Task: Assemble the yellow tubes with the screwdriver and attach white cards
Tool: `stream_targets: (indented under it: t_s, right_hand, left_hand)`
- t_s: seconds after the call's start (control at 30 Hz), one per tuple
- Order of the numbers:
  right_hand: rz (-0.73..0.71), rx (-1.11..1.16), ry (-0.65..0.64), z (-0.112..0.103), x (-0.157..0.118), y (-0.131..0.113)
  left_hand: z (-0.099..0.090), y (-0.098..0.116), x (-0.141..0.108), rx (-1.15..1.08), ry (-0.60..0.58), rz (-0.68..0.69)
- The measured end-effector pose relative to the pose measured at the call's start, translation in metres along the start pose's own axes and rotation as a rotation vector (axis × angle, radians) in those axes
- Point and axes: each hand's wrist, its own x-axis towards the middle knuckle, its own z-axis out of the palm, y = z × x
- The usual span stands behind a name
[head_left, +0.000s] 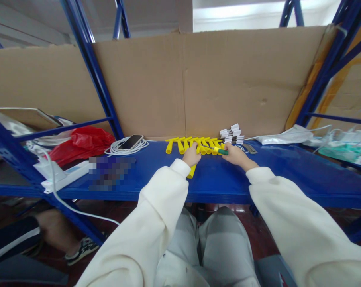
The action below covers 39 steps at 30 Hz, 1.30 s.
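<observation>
Both your arms reach over the blue shelf (pixel 273 175), hands apart. Your left hand (pixel 192 156) grips a yellow piece (pixel 191 172) before the yellow row (pixel 181 148); your right hand (pixel 236 154) clasps a screwdriver (pixel 221 151), shaft pointing left.

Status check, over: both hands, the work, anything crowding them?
Left hand gripping a yellow piece. Right hand holding a screwdriver, shaft toward left hand. Row of yellow pieces close beyond both.

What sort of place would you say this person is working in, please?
Probably a workshop or assembly station: a blue shelf between rack posts serves as worktop, the right hand holds what looks like a screwdriver, and yellow T-shaped parts lie in a row.
</observation>
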Motion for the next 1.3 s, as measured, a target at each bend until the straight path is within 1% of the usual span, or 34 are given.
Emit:
stream_targets:
  t_s: [0.13, 0.2, 0.37, 0.53, 0.73, 0.93, 1.13, 1.23, 1.3]
  right_hand:
    - [-0.027, 0.02, -0.064, -0.0017, 0.0003, -0.0019]
    - [-0.032, 0.024, -0.077, -0.0022, 0.0009, -0.0025]
    - [-0.019, -0.013, -0.028, -0.001, 0.001, -0.0017]
    - [-0.009, -0.017, -0.031, 0.0003, -0.0002, -0.002]
    - [-0.064, -0.004, -0.05, 0.0002, 0.001, -0.0012]
    - [-0.055, 0.032, -0.017, 0.0046, 0.0018, 0.0022]
    - [-0.042, 0.048, -0.024, 0.0025, 0.0012, 0.0034]
    - [-0.051, 0.053, -0.056, 0.0001, 0.0011, 0.0025]
    - [-0.085, 0.066, -0.086, -0.0007, 0.0012, 0.0008]
  left_hand:
    - [-0.001, 0.0007, -0.0006, -0.005, 0.002, 0.002]
    - [-0.0008, 0.0003, -0.0004, -0.005, 0.004, 0.002]
    - [-0.0004, 0.0003, -0.0005, 0.004, -0.005, 0.009]
    - [-0.0014, 0.0018, -0.0018, 0.0, -0.005, 0.011]
    - [-0.0012, 0.0015, -0.0017, -0.002, 0.0, -0.007]
    - [-0.001, 0.0019, -0.0016, 0.002, -0.009, 0.002]
    - [-0.0015, 0.002, -0.0014, 0.013, 0.015, -0.023]
    - [-0.0035, 0.0025, -0.0015, -0.005, 0.047, -0.023]
    - [-0.0047, 0.0032, -0.0018, -0.025, 0.075, -0.011]
